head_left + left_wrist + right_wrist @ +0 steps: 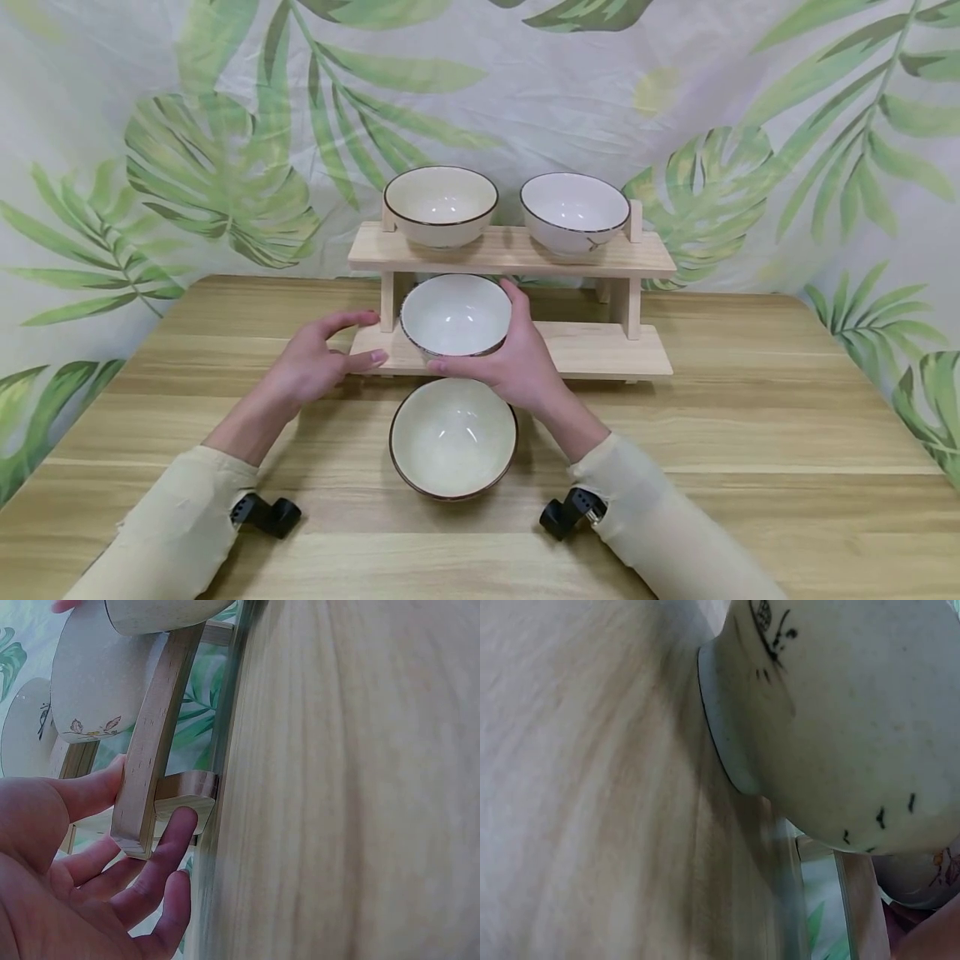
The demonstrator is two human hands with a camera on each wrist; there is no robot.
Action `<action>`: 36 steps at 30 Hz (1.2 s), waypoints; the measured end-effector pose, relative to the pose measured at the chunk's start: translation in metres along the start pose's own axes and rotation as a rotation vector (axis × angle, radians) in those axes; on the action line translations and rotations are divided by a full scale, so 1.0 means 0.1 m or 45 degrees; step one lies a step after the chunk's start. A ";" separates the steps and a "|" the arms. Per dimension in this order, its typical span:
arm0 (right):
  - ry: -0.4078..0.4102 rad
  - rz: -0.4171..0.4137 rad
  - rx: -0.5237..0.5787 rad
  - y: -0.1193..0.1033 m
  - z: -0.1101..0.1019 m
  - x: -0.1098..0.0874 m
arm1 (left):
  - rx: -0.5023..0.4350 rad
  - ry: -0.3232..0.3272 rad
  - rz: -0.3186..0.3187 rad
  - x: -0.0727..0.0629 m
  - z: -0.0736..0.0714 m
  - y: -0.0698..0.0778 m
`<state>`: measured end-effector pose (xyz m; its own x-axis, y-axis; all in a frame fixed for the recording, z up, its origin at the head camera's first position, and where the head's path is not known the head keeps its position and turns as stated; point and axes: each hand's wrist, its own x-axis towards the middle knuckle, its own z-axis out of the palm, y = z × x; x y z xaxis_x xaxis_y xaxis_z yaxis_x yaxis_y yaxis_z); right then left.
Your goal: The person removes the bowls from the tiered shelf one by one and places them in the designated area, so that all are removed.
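My right hand (517,358) grips a white bowl (453,317) by its right side, thumb at the front and fingers toward the back. The bowl is at the left part of the lower shelf of a wooden two-tier rack (607,350); its base is hidden in the head view. My left hand (318,358) holds the left end of that lower shelf. In the left wrist view the thumb lies against the board (154,742), with the fingers on its other side. A cream bowl (453,437) with a brown rim stands on the table before the rack.
On the upper shelf sit a cream bowl (441,204) at left and a white bowl (576,212) at right. The wooden table (750,433) extends to both sides. A leaf-patterned cloth (525,108) hangs behind it.
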<state>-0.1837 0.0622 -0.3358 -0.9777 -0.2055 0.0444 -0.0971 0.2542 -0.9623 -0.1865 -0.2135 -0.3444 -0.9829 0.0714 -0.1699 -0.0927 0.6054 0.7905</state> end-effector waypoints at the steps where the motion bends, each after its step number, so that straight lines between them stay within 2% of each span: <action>1: 0.008 0.001 -0.006 0.00 0.00 0.00 | 0.000 0.000 -0.001 0.00 0.00 0.00; 22: 0.082 0.003 -0.071 -0.02 0.06 -0.01 | -0.006 -0.010 0.012 -0.03 -0.01 0.01; 36: 0.086 -0.020 -0.104 0.03 -0.03 -0.04 | -0.009 -0.005 0.019 -0.02 0.00 0.00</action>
<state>-0.1809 0.0670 -0.3377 -0.9859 -0.1465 0.0803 -0.1250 0.3278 -0.9364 -0.1847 -0.2138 -0.3443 -0.9834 0.0835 -0.1608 -0.0796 0.5984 0.7972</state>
